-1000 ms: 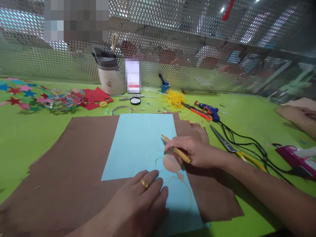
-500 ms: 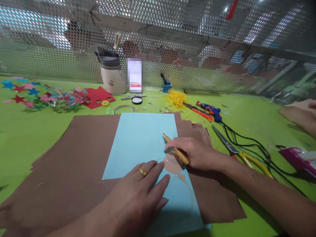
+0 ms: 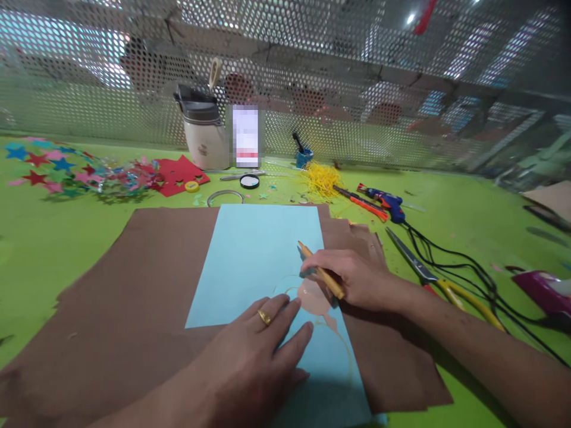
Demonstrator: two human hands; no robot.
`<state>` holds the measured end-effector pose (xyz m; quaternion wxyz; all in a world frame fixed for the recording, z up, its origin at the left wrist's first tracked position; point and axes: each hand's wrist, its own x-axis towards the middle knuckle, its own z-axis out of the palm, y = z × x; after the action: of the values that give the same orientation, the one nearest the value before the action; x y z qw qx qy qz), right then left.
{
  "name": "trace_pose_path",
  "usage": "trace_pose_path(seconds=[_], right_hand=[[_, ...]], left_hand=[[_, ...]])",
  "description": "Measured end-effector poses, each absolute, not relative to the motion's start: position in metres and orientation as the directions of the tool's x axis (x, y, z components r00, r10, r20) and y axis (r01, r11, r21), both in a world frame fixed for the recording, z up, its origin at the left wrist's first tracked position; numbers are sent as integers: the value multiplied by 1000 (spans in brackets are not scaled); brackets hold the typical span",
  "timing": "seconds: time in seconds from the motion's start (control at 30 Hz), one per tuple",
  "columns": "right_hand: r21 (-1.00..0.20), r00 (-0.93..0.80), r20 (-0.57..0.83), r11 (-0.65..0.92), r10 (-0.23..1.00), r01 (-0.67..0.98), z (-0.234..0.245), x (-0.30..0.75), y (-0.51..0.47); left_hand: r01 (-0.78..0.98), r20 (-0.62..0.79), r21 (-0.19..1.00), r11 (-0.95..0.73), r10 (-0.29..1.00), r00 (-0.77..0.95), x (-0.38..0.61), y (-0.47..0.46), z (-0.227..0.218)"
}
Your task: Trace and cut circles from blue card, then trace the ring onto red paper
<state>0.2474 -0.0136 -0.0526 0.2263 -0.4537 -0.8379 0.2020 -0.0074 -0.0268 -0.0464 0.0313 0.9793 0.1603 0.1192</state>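
Note:
My left hand (image 3: 263, 345), with a gold ring, lies with its fingers stretched out over the lower part of a light blue paper (image 3: 254, 255). Its fingertips reach the edge of a peach paper cutout (image 3: 313, 299), a round shape with a small pointed piece below it. In my right hand (image 3: 352, 276), to the right of the cutout, is an ochre marker (image 3: 329, 283), its tip pointing away to the upper left. Whether that tip touches the paper I cannot tell. Thin yellowish curved lines show on the paper around the cutout. Brown sheets (image 3: 134, 285) lie underneath.
Scissors (image 3: 423, 273), a glue gun (image 3: 386, 202) with black cord, and a purple tool (image 3: 542, 291) lie right. Behind are yellow shreds (image 3: 323, 178), a jug (image 3: 205, 139) and a phone (image 3: 246, 137) before a perforated metal screen (image 3: 285, 77). Star cutouts (image 3: 62, 163) lie left.
Another person's hand at the right edge has gone out of view. The camera view has shifted slightly; my hands, the marker and the cutout keep nearly the same places on the paper.

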Motion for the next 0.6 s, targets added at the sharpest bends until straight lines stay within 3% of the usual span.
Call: trace_pose_path(seconds=[0.2,0.6], right_hand=[[-537,-467,164,476,869,696,-49,246,-12],[-540,-475,202,502,857,675,-48,247,-9]], left_hand=[[320,187,174,-931,350,918,-8,-26,-48],[313,251,65,-947,319,914,-4,-26,-57]])
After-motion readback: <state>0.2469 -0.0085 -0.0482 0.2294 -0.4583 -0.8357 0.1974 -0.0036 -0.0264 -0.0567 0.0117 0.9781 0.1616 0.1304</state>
